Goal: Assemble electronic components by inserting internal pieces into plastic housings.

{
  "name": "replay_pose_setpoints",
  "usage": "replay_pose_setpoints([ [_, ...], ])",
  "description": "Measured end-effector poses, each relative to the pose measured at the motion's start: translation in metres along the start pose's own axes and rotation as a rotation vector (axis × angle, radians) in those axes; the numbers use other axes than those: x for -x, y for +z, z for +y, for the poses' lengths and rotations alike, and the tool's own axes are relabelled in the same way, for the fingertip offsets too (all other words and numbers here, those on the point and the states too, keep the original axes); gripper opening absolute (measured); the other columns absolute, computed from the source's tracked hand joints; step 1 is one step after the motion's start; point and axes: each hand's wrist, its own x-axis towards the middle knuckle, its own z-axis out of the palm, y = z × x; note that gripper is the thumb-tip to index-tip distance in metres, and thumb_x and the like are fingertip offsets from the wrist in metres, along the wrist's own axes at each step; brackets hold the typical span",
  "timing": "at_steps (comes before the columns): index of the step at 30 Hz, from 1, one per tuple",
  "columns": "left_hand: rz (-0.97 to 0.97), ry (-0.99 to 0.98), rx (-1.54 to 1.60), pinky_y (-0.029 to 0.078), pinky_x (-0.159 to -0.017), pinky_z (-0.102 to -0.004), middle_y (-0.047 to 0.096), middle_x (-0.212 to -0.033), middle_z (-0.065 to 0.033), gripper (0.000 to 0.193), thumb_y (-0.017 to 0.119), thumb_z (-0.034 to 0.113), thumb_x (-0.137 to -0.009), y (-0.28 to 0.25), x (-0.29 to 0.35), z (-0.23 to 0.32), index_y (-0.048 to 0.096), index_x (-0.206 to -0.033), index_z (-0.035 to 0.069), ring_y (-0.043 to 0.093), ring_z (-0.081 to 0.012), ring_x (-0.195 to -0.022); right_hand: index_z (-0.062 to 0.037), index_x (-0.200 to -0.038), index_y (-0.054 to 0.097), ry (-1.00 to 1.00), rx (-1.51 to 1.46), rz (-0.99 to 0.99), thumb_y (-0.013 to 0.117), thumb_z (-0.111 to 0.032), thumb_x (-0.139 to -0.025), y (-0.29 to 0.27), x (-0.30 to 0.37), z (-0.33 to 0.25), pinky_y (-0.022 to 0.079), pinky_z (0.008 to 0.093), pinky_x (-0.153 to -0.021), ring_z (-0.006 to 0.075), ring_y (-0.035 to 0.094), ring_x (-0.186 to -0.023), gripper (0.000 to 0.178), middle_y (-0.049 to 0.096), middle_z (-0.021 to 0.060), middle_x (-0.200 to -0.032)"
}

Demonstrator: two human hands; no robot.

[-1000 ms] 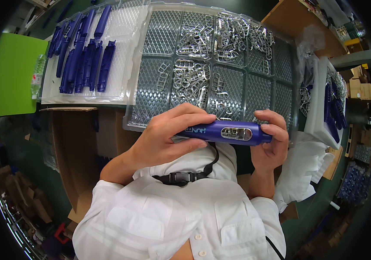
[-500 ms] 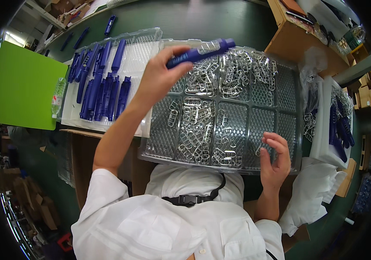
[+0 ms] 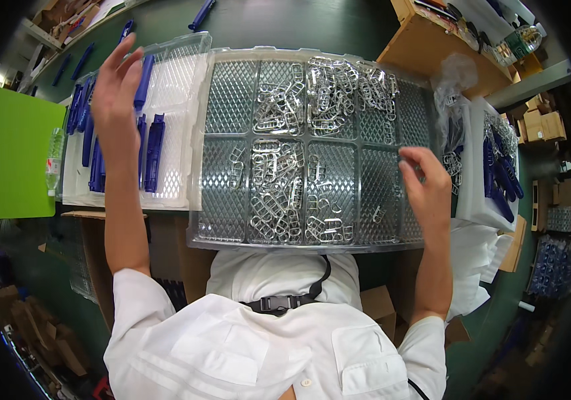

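Note:
My left hand (image 3: 115, 87) is stretched out over a white tray (image 3: 173, 127) at the left, fingers spread and holding nothing. A blue plastic handle (image 3: 143, 81) lies just beside its fingertips, and more blue handles (image 3: 153, 153) lie in a row in the tray. My right hand (image 3: 427, 190) hovers over the right side of a clear gridded tray (image 3: 232, 93) with its fingers curled. Whether it holds anything is unclear. Piles of small metal clips (image 3: 279, 193) fill the tray's middle compartments.
Another white tray with blue handles (image 3: 499, 167) stands at the right, next to a crumpled plastic bag (image 3: 455, 83). A green board (image 3: 5, 153) lies at the far left, a wooden box (image 3: 432, 50) at the back right, and cardboard boxes (image 3: 379, 307) below.
The blue handle I held in both hands went to the left tray with my left hand, which has let it go. My right hand dipped to the clips, then rose to the right.

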Motion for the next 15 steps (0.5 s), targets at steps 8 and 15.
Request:
replay_pose_setpoints([
  [8,0.596,-0.142,-0.205,0.052,-0.100,-0.0327,0.066,-0.137,-0.0149,0.030,0.058,0.003,-0.104,-0.190,0.222,0.006,0.062,-0.132,-0.004,0.066,-0.0173,-0.105,-0.0055,-0.107,0.078,-0.336,0.338,-0.137,0.074,-0.020,-0.094,0.098,-0.105,0.010,0.054,0.0426,-0.093,0.0337,0.068,-0.110,0.020,0.070,0.0131,-0.119],
  [15,0.632,-0.790,-0.568,0.055,-0.084,-0.0312,0.077,-0.105,-0.0077,0.023,0.067,0.013,-0.101,-0.344,0.485,-0.133,0.072,-0.121,0.003,0.070,-0.0158,-0.092,-0.0011,-0.112,0.073,-0.520,0.492,-0.171,0.074,-0.015,-0.094,0.108,-0.132,0.093,0.050,0.0413,-0.103,0.0368,0.063,-0.124,0.023,0.065,0.0161,-0.135],
])
